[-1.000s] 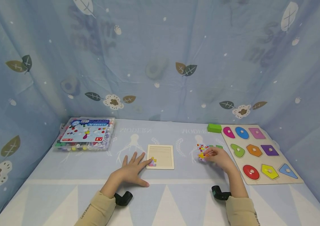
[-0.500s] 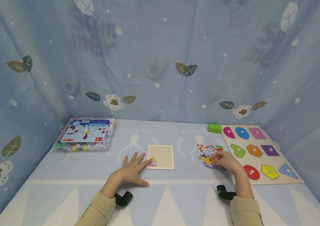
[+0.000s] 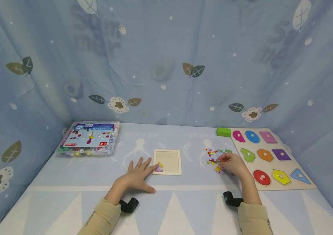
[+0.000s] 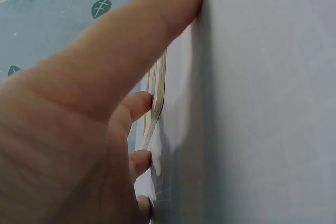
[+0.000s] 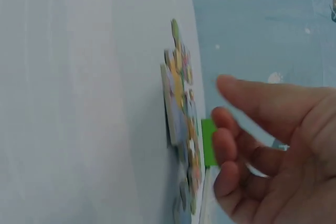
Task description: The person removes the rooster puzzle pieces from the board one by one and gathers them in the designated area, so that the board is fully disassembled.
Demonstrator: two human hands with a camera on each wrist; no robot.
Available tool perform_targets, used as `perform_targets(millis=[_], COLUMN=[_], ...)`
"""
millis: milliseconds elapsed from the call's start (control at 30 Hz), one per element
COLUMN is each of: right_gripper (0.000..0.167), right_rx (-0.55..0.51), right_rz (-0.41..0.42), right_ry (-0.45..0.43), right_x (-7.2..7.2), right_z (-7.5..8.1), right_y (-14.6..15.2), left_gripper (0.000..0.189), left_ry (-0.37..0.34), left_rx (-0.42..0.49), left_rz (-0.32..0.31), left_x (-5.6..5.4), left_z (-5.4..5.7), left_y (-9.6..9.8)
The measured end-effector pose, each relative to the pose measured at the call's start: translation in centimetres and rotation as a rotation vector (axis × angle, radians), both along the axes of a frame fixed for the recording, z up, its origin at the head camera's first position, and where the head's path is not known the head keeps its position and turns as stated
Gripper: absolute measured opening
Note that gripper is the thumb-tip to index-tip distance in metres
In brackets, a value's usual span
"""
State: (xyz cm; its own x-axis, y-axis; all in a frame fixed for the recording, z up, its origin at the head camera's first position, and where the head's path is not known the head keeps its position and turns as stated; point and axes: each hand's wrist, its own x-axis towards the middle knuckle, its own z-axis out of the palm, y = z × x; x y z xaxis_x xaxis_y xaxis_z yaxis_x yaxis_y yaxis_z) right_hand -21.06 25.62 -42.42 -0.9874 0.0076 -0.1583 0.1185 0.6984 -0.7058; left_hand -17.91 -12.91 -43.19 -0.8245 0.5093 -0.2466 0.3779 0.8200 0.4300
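Observation:
My left hand (image 3: 137,178) lies spread on the table, its index fingertip at the lower left corner of a square wooden puzzle tray (image 3: 172,173). A small pink and yellow puzzle piece (image 3: 160,169) sits in that corner, partly covered by the fingertip. In the left wrist view the thumb (image 4: 173,14) is stretched straight. Just above a cluster of colourful jigsaw pieces (image 3: 211,161), my right hand (image 3: 233,164) hovers with loosely bent fingers. The right wrist view shows a gap between its thumb and fingers, holding nothing. A yellow and purple piece (image 3: 218,169) lies at the cluster's near side; the hand hides other pieces.
A wooden shape board (image 3: 272,182) with knobbed pieces lies at the right. Behind the jigsaw pieces stands a green block (image 3: 223,132). A clear plastic case (image 3: 88,138) of coloured parts sits at the back left. Patterned curtains (image 3: 166,65) enclose the table.
My right hand has shifted the yellow and purple piece rightward and toward the near edge, then let go and lifted slightly. The left hand has stayed in place.

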Motion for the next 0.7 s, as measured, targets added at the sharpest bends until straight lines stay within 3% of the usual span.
perform_targets(millis=[167, 500, 700], right_gripper=[0.020, 0.020, 0.018], right_rx=[-0.094, -0.229, -0.224], right_rz=[-0.001, 0.013, 0.055], right_ry=[0.132, 0.206, 0.247], right_x=[-0.6, -1.2, -1.9], right_z=[-0.4, -0.4, -0.7], right_y=[-1.5, -5.7, -8.8], left_gripper=[0.093, 0.093, 0.094], left_ry=[0.004, 0.017, 0.026], left_rx=[0.007, -0.009, -0.004], left_rz=[0.003, 0.003, 0.008], left_x=[0.0, 0.0, 0.0], left_z=[0.0, -0.1, -0.1], left_y=[0.0, 0.0, 0.0])
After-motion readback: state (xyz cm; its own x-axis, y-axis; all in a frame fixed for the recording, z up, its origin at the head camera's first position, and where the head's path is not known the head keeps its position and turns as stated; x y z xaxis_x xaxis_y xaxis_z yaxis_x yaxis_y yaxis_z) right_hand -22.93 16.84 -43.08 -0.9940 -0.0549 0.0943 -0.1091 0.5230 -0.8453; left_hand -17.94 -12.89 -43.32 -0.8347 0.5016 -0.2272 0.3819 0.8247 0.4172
